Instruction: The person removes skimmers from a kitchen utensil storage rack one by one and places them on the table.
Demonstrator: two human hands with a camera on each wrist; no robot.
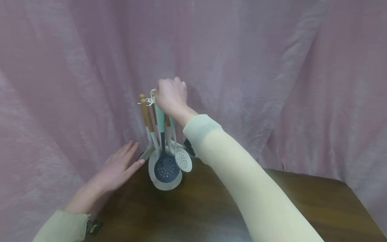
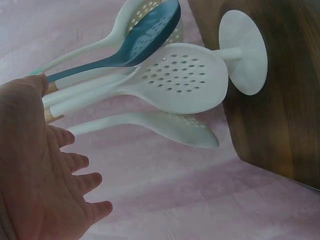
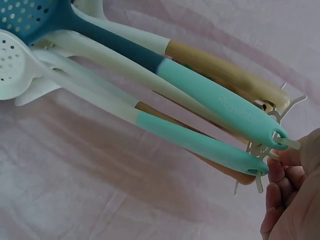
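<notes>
A white utensil rack (image 1: 150, 99) stands on a brown table (image 1: 187, 208) with several utensils hanging from its hooks (image 3: 272, 117). Among them are a dark blue skimmer (image 1: 166, 168) with a teal handle (image 3: 215, 92), a small white slotted spoon (image 1: 183, 159) and a large white skimmer (image 2: 185, 77). My right hand (image 1: 170, 95) is curled over the top of the rack, its fingers (image 3: 277, 172) closed at the hook ring. Beside the utensil heads, my left hand (image 1: 119, 166) is held flat with straight fingers (image 2: 75, 185); I cannot tell whether it touches them. The rack's round base (image 2: 245, 50) sits on the table.
A pink curtain (image 1: 272, 67) hangs close behind the rack and drapes around the table on both sides. The table's left edge (image 2: 235, 145) runs just beside the rack's base. Bare wood lies in front of the rack.
</notes>
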